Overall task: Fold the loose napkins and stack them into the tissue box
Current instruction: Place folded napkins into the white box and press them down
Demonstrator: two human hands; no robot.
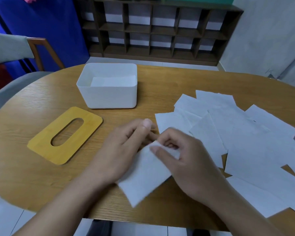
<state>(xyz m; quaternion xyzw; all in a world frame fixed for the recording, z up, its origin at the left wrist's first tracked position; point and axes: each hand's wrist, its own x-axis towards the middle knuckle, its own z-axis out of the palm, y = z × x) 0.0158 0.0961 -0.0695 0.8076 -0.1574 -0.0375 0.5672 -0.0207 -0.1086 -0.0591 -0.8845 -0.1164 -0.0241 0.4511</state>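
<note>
At the counter's (41, 103) near edge, both hands pinched one folded napkin (143, 174): the right hand (180, 154) at its top corner, the left hand (124, 143) alongside. Loose napkins (245, 133) lay right; the tissue box (109, 96) and lid (65, 135) stood beyond, left.

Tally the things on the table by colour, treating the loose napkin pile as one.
White: 3 – tissue box, loose napkin pile, napkin held by both hands
Yellow: 1 – lid
Total: 4
</note>
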